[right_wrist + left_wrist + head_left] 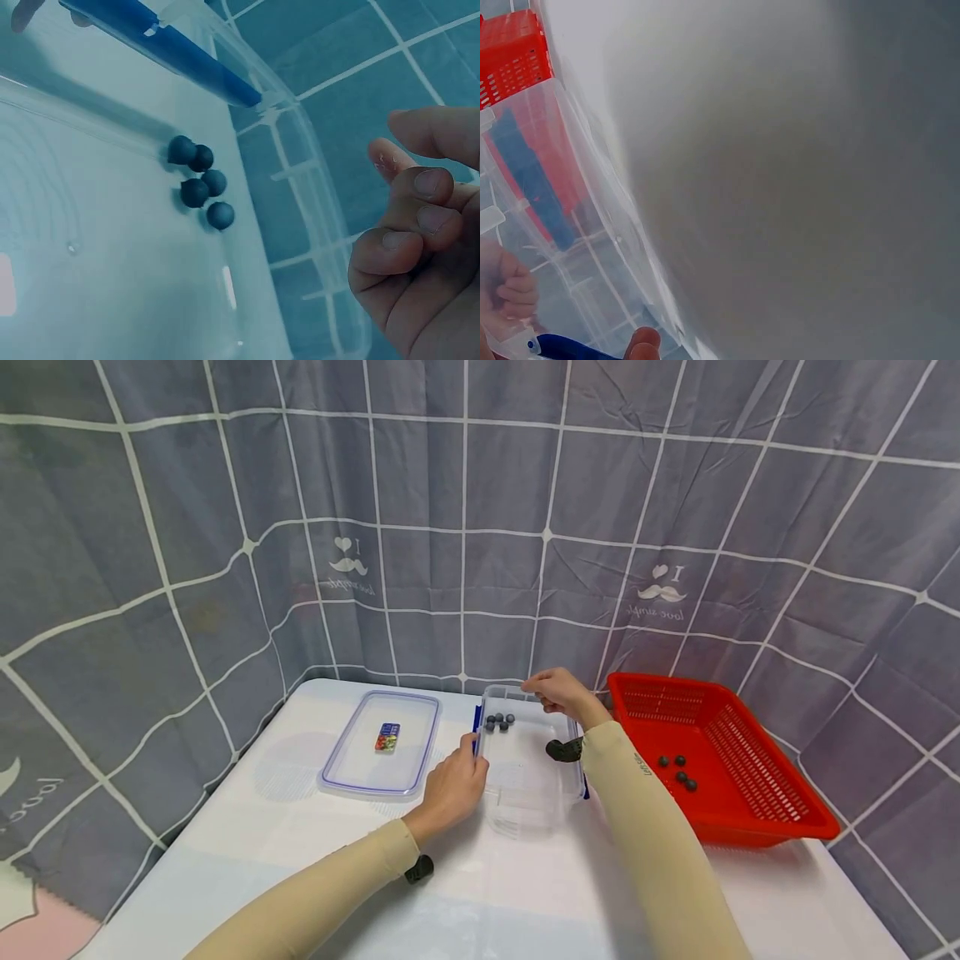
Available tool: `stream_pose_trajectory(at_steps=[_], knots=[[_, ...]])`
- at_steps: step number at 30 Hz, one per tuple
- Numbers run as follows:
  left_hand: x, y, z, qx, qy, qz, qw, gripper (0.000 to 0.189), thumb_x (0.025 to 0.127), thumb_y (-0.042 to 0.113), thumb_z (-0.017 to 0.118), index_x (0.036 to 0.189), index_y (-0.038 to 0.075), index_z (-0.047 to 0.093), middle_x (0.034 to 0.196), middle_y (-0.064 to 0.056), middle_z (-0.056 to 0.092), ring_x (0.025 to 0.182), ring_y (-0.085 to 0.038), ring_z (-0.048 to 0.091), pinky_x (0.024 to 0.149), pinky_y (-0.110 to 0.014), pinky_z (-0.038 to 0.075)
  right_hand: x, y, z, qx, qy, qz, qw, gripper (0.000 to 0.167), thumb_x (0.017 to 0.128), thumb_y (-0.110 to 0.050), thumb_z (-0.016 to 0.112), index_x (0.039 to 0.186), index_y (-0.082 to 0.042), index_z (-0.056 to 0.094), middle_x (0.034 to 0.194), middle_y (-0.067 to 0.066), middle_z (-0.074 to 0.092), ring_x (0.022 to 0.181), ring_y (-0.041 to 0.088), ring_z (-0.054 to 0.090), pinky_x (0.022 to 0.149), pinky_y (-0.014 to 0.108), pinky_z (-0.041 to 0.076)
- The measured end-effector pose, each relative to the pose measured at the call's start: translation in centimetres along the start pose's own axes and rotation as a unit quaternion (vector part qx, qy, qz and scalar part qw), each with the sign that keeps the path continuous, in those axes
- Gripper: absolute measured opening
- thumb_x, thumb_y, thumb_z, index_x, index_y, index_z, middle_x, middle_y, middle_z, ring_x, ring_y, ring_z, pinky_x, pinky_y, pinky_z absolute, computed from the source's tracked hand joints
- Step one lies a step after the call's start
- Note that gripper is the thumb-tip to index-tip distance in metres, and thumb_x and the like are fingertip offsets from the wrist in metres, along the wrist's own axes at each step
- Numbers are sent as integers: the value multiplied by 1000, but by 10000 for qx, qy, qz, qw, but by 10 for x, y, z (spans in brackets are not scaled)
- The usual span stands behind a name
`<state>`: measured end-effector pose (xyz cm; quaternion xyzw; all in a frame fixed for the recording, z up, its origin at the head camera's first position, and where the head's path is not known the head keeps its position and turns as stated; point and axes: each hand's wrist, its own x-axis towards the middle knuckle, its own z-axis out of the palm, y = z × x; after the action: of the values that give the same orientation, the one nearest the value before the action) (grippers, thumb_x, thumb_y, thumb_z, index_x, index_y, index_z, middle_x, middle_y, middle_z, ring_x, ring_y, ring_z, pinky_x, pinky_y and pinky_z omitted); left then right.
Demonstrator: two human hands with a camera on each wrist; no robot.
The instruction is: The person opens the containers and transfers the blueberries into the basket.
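A clear plastic food box [517, 777] with blue side latches stands in the middle of the table. Its left side is held by my left hand [456, 781], with fingertips [643, 345] at the blue latch [570, 349]. Several dark round berries, like blueberries [196, 193], lie together in the box's far left corner. Above the box's far end hovers my right hand [562, 693]. In the right wrist view, its thumb and index finger are apart with nothing between them, and the other fingers curl loosely.
A red perforated basket [738, 768] stands right of the box, with several more dark berries [680, 761] in it. To the left lies a clear lid [352, 768] with a blue seal, bearing a small colourful packet [387, 737]. A grey checked curtain [420, 568] hangs behind the table.
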<state>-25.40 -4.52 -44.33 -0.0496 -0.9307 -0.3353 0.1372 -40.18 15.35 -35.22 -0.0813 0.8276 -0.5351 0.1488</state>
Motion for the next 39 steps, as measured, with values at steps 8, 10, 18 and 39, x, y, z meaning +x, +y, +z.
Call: stream_pose_trajectory(at_steps=[8, 10, 18, 39], knots=[[1, 0, 0, 13, 20, -33, 10000, 49, 100, 27, 40, 145, 9, 47, 96, -9, 69, 60, -17, 52, 51, -34, 40, 15, 16, 18, 113, 195, 125, 9997, 30, 97, -16, 63, 116, 7, 64, 62, -2, 37, 55, 13, 32, 56, 27, 34], [0, 0, 1, 16, -7, -40, 10000, 49, 100, 28, 40, 146, 9, 47, 97, -9, 69, 61, -17, 52, 52, -33, 40, 18, 20, 21, 169, 250, 191, 9994, 27, 97, -15, 64, 114, 5, 65, 62, -2, 37, 55, 12, 33, 56, 26, 34], [-1, 1, -2, -28, -93, -85, 9999, 48, 101, 25, 41, 146, 9, 46, 100, -10, 70, 62, -18, 53, 53, -34, 40, 22, 34, 31, 224, 592, 468, 9969, 27, 94, -14, 65, 116, 1, 66, 62, -2, 39, 56, 12, 36, 56, 26, 36], [1, -1, -1, 158, -24, -37, 9999, 49, 100, 29, 38, 144, 8, 48, 106, -12, 72, 66, -18, 56, 56, -36, 44, 38, 44, 46, 283, 931, 511, 9939, 34, 94, -10, 65, 126, 1, 66, 61, -4, 38, 52, 9, 33, 54, 25, 35]])
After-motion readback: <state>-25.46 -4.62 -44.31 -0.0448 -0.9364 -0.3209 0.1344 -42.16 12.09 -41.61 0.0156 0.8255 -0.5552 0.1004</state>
